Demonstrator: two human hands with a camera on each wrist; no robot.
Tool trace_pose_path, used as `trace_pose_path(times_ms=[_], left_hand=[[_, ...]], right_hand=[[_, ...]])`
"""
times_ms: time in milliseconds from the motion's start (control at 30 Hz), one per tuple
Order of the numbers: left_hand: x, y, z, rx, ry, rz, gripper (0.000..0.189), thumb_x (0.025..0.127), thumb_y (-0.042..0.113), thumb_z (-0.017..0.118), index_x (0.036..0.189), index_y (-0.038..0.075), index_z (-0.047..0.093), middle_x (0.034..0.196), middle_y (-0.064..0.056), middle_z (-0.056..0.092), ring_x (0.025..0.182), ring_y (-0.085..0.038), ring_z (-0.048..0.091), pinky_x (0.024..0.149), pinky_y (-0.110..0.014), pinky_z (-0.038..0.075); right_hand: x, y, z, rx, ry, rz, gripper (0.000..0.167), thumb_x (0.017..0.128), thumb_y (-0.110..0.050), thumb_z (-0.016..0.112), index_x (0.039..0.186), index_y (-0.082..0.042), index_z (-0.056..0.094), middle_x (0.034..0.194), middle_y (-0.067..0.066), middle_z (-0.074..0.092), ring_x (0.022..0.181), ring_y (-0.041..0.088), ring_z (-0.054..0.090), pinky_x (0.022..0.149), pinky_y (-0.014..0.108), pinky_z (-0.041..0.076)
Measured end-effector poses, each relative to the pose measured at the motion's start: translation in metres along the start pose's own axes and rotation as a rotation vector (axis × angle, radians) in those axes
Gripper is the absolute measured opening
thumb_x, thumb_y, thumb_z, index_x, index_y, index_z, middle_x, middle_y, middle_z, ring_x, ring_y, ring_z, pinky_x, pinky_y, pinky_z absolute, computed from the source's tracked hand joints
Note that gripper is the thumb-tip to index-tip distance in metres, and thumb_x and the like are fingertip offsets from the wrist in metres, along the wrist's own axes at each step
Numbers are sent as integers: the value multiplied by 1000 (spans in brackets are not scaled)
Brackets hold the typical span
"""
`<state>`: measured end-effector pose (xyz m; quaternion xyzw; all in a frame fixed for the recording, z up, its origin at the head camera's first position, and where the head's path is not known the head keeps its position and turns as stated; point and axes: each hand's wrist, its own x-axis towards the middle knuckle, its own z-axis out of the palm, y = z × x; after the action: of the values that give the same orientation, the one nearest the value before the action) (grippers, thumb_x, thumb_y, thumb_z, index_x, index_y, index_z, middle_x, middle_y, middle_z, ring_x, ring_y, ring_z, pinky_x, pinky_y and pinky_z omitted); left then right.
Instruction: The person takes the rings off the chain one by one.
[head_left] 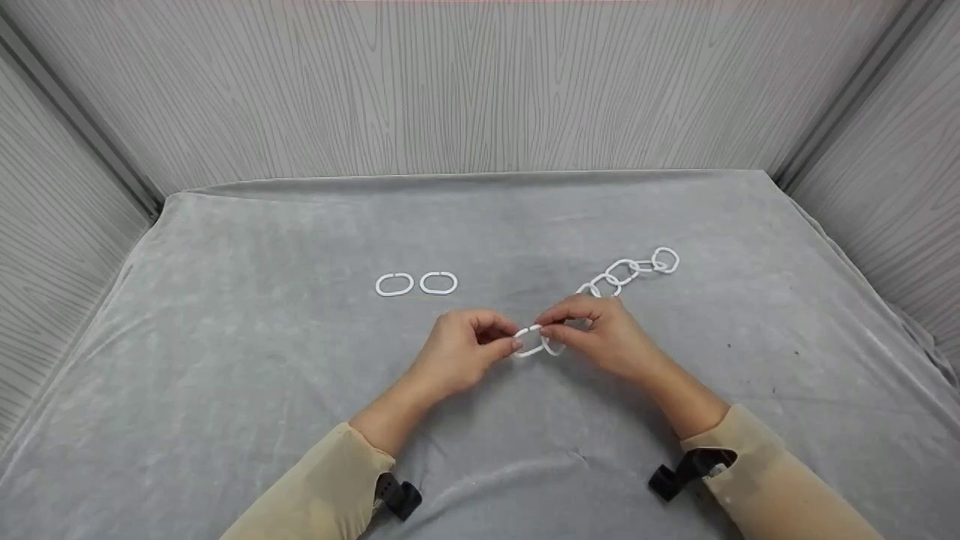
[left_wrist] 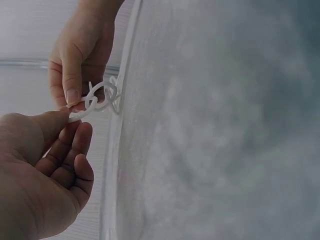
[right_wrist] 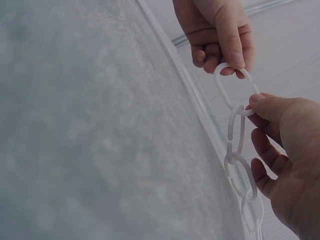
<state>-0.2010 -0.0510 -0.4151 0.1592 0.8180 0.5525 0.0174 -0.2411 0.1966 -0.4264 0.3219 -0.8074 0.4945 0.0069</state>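
Note:
Between both hands is a white oval plastic chain link [right_wrist: 220, 89] with a small gap in its side. My left hand [head_left: 459, 351] pinches its left end between thumb and fingers. At the other end, the thumb and fingertips of my right hand [head_left: 611, 339] pinch the same link, close to the gap. A white chain [right_wrist: 232, 125] of several interlocked links joins it on the right. In the head view the right hand hides part of that chain, which runs up and to the right on the cloth to its last link [head_left: 664, 249].
Two loose white links, a left one [head_left: 394, 294] and a right one [head_left: 439, 292], lie side by side beyond the left hand. Grey cloth [head_left: 262, 360] covers the table. Wood-grain panels [head_left: 480, 90] stand behind it and at both sides.

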Motion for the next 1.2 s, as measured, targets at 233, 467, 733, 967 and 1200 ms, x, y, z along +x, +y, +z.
trace_pose_path(times_ms=[233, 467, 733, 967, 1200], left_hand=[[1, -3, -1, 30, 29, 7, 7, 93, 10, 82, 99, 6, 83, 86, 5, 76, 77, -8, 63, 71, -24, 51], [-1, -4, -5, 17, 43, 4, 9, 94, 9, 80, 100, 4, 83, 87, 2, 77, 79, -10, 63, 72, -25, 51], [-4, -4, -10, 53, 41, 24, 5, 94, 11, 80, 97, 7, 82, 86, 3, 76, 77, -9, 63, 72, -24, 50], [-4, -4, -13, 57, 40, 26, 5, 94, 10, 80, 97, 6, 82, 84, 3, 75, 76, -10, 62, 71, -24, 49], [-5, -4, -14, 47, 30, 40, 6, 94, 8, 79, 98, 4, 82, 84, 2, 76, 76, -10, 62, 70, -23, 49]], right_hand=[[1, 2, -1, 22, 3, 0, 16, 95, -8, 81, 111, -6, 82, 105, 0, 79, 99, 17, 71, 91, 35, 55], [1, 4, -6, 10, 47, 34, 20, 97, -11, 79, 115, -2, 80, 109, -3, 79, 105, 17, 71, 93, 31, 53], [0, 8, -7, -39, 37, 64, 21, 96, -13, 81, 116, -7, 81, 110, -5, 78, 105, 18, 70, 93, 43, 52], [1, 9, -7, -60, 11, 20, 24, 93, -12, 84, 116, -6, 81, 110, -3, 78, 108, 20, 70, 96, 42, 52], [1, 11, -7, -65, 3, 1, 25, 92, -11, 85, 115, -5, 80, 109, -2, 79, 107, 20, 70, 96, 38, 53]])
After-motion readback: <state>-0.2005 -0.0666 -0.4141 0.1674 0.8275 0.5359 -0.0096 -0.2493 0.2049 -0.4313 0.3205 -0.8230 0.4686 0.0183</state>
